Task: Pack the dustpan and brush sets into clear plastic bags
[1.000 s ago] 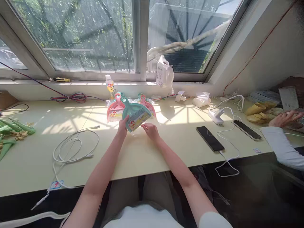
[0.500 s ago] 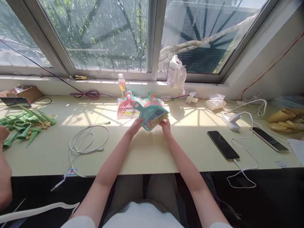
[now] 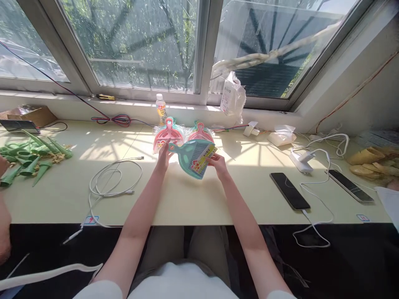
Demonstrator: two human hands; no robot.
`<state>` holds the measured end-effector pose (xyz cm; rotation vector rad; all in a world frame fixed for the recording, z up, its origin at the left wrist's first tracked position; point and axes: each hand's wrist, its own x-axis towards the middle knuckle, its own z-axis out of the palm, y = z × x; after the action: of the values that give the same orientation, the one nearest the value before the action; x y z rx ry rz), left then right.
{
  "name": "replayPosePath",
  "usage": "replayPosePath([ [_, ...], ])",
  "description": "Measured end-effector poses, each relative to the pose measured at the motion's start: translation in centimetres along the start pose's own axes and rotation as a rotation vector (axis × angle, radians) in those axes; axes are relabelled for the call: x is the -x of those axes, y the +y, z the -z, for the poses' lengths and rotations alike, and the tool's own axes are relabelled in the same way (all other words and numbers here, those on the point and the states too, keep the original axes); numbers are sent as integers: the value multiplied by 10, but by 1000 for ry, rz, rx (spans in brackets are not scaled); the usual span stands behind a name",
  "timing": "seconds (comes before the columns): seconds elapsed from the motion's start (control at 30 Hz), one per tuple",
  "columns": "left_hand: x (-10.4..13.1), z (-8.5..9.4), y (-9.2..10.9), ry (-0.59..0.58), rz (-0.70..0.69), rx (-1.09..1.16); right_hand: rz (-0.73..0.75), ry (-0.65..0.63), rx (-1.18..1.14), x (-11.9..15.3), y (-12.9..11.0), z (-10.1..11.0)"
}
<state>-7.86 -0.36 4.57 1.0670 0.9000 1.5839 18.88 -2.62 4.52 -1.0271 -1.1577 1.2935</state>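
Observation:
A teal mini dustpan (image 3: 186, 158), with a brush's bristles and a yellow printed label across its front, is held up above the table in both hands. My left hand (image 3: 163, 156) is closed around its handle at the left. At the other side, my right hand (image 3: 218, 163) pinches the edge near the label. Behind it, two stacks of pink and teal dustpans in clear wrap lie on the table: the left stack (image 3: 170, 133) is partly covered by my hand and the held dustpan, and the right stack (image 3: 201, 132) is partly behind it.
A drink bottle (image 3: 161, 109) stands behind the stacks. A coiled white cable (image 3: 116, 178) lies left, near green cone-shaped pieces (image 3: 29, 162) and another person's hand (image 3: 3, 165). To the right are a phone (image 3: 289, 191), a second phone (image 3: 349, 186) and a power strip (image 3: 301, 161).
The dustpan has turned so its handle points left and its label tilts up to the right. My left hand has shifted from the pan's side onto the handle.

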Motion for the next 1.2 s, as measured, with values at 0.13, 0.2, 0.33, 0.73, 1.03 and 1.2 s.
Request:
replayPosePath([
  [0.13, 1, 13, 25, -195, -4, -313, -23, -117, 108, -1, -1, 6],
  [0.2, 1, 18, 27, -301, 99, -437, -39, -183, 138, -1, -1, 6],
  [0.33, 2, 18, 20, -295, 113, -589, -56, -253, 167, 2, -1, 6],
  [0.73, 0, 21, 12, -119, 88, -388, 25, -38, 74, -1, -3, 18],
  [1.03, 3, 21, 14, -258, 179, -312, 68, 84, -41, -2, -8, 19],
  [1.2, 2, 23, 2, -256, 156, -437, 51, 88, -49, -3, -9, 22],
])
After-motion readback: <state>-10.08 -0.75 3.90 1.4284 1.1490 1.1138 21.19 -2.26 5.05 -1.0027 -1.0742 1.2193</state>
